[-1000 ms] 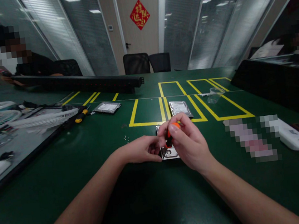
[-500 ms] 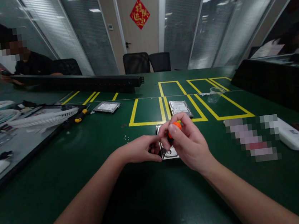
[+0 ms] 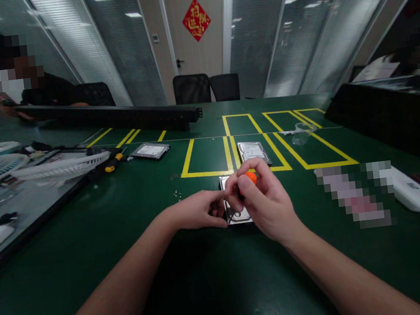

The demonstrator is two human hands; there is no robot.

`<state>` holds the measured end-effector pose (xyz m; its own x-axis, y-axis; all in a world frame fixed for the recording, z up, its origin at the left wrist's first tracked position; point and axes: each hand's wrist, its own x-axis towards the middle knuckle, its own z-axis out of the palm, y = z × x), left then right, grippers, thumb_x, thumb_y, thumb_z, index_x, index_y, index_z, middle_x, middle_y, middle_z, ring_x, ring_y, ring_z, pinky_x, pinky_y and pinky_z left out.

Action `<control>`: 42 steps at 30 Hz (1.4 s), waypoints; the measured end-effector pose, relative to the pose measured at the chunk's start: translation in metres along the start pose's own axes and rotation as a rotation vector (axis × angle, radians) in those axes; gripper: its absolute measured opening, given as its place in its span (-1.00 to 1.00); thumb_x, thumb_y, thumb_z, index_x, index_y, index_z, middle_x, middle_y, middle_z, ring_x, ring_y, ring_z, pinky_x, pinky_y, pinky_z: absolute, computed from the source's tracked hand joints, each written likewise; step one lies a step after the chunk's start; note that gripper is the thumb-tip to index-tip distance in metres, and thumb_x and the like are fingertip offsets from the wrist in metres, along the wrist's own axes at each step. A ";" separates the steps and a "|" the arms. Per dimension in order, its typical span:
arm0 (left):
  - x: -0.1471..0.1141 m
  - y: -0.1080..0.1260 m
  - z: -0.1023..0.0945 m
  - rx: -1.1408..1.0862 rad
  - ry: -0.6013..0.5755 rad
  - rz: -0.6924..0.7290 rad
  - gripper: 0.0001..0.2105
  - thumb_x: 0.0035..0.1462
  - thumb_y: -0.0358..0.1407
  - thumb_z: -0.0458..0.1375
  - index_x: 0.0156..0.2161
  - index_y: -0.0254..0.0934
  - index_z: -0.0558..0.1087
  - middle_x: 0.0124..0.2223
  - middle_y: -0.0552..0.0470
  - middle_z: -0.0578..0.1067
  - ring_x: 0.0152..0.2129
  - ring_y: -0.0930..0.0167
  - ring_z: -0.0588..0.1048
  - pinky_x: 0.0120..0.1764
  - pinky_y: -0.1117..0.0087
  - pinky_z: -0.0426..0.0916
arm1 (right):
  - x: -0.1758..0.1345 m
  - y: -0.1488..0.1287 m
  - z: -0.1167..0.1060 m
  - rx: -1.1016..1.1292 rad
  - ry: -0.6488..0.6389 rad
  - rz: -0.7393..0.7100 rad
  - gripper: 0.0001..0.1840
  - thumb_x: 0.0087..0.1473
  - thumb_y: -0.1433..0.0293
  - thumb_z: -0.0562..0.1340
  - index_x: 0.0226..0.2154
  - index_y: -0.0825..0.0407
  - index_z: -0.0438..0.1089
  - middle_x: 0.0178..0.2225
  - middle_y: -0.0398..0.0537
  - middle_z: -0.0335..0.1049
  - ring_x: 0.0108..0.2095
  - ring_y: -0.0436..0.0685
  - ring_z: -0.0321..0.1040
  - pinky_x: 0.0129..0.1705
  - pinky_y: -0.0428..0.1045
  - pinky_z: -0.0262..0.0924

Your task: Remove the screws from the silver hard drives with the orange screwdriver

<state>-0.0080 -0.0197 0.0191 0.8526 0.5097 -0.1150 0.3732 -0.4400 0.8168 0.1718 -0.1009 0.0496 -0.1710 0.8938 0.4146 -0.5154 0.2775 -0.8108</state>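
A silver hard drive (image 3: 241,216) lies on the green table right in front of me, partly hidden under both hands. My left hand (image 3: 202,209) is at its left side, with thumb and fingers closed around the edge. Above the drive, my right hand (image 3: 270,202) is wrapped round the orange handle of a screwdriver (image 3: 250,177). The thin shaft points down at the drive; its tip is hard to make out. Several tiny screws (image 3: 177,195) lie loose to the left of the drive.
Beyond are two more hard drives (image 3: 253,151) (image 3: 151,150), a yellow-black screwdriver (image 3: 115,162) and a clear plastic cup (image 3: 302,134). White fan grilles (image 3: 63,166) fill the left. A long black bar (image 3: 114,115) crosses behind; a white phone (image 3: 418,189) and a black case (image 3: 383,117) stand right.
The right hand's fingers have turned slightly on the screwdriver, and its orange handle shows a little further right. My left hand and the hard drive stay where they were.
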 end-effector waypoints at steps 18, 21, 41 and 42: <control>-0.001 0.006 -0.001 0.035 -0.008 -0.006 -0.67 0.10 -0.24 0.38 -0.06 -0.26 0.45 -0.31 0.12 0.47 -0.40 0.41 0.44 -0.36 0.40 0.31 | 0.000 -0.002 -0.002 -0.006 -0.024 0.000 -0.67 0.41 0.22 0.06 -0.16 0.07 0.43 -0.32 -0.02 0.42 -0.43 0.03 0.25 -0.36 0.01 0.20; 0.000 0.004 -0.001 0.055 0.001 -0.015 -0.69 0.09 -0.25 0.39 -0.10 -0.26 0.45 -0.33 0.13 0.48 -0.42 0.42 0.44 -0.37 0.40 0.30 | -0.001 -0.002 -0.002 -0.014 -0.021 0.007 -0.84 0.36 0.29 0.17 -0.22 0.01 0.39 -0.26 -0.05 0.45 -0.36 0.04 0.36 -0.32 0.00 0.25; -0.001 0.007 -0.001 0.049 0.000 -0.011 -0.70 0.10 -0.22 0.38 -0.11 -0.24 0.45 -0.32 0.13 0.47 -0.41 0.40 0.44 -0.37 0.40 0.30 | -0.003 0.000 -0.001 -0.009 -0.026 -0.018 -0.80 0.37 0.23 0.15 -0.08 -0.01 0.34 -0.31 -0.12 0.42 -0.49 -0.02 0.22 -0.40 -0.02 0.15; -0.001 0.007 -0.001 0.047 -0.001 -0.014 -0.70 0.10 -0.22 0.37 -0.10 -0.24 0.45 -0.32 0.13 0.46 -0.41 0.40 0.44 -0.37 0.39 0.30 | -0.003 0.000 -0.001 -0.010 -0.023 -0.022 -0.74 0.39 0.20 0.10 -0.09 0.02 0.37 -0.31 -0.09 0.42 -0.48 0.00 0.23 -0.38 0.00 0.17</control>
<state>-0.0066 -0.0228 0.0252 0.8473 0.5158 -0.1267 0.4018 -0.4666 0.7879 0.1737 -0.1029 0.0482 -0.1796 0.8791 0.4414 -0.5108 0.3002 -0.8056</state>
